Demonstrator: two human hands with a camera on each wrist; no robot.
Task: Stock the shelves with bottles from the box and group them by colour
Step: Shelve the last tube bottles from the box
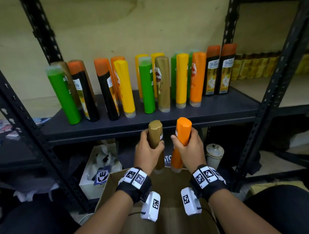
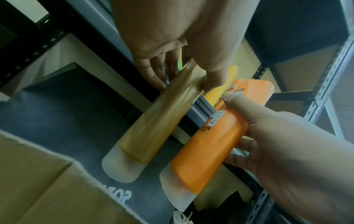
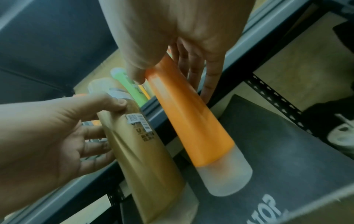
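My left hand grips a gold bottle, cap end down, just below the front edge of the dark shelf. Beside it my right hand grips an orange bottle, also cap down. The left wrist view shows the gold bottle held between fingers and thumb, with the orange bottle to its right. In the right wrist view the orange bottle and the gold bottle hang side by side. Both are above the open cardboard box.
On the shelf stand several green, yellow, orange, gold and black bottles in mixed order, with bare shelf in front of them. Black uprights frame the bay. A white jar and a white box sit below.
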